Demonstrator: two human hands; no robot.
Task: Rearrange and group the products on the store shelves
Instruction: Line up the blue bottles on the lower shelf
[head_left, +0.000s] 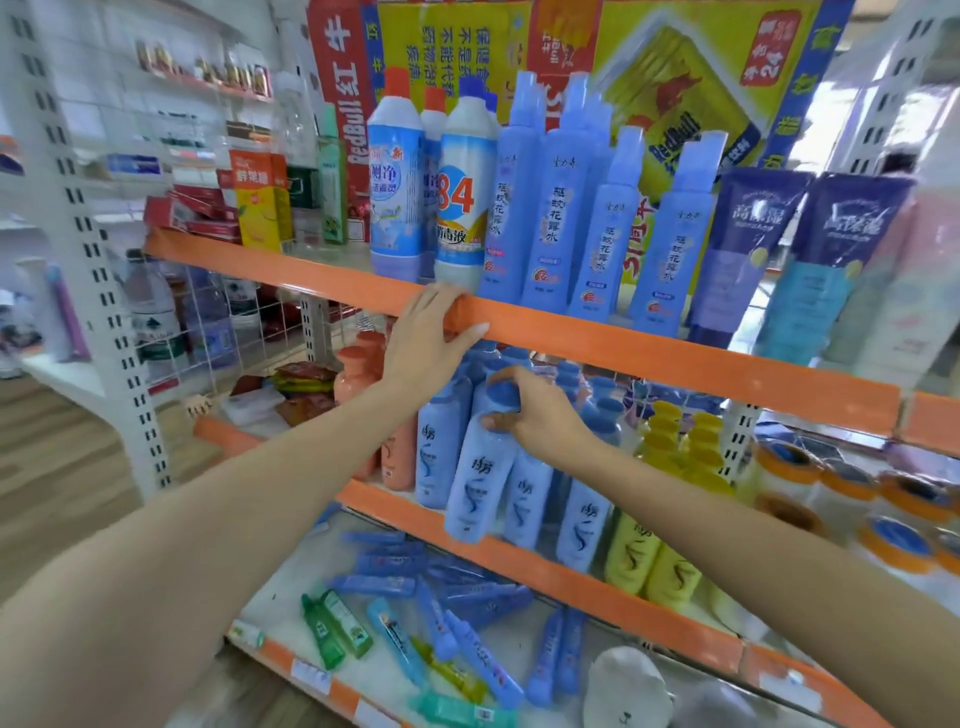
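Observation:
My right hand (535, 413) grips the neck of a pale blue shampoo bottle (478, 478), which tilts out over the orange edge of the middle shelf (571, 577). Around it stand more blue shampoo bottles (524, 504), orange ones (397, 457) to the left and yellow ones (654, 566) to the right. My left hand (428, 338) rests flat on the orange front rail of the upper shelf (675, 353), fingers spread over its edge. Above that rail stand tall blue spray bottles (550, 208) and white cleaner bottles (462, 182).
Blue and green tubes (415, 613) lie scattered on the bottom shelf. Purple tubes (743, 249) stand at the upper right, boxes (260, 202) at the upper left. Round tins (893, 540) fill the right shelf. Water bottles (153, 317) sit behind a wire rack to the left.

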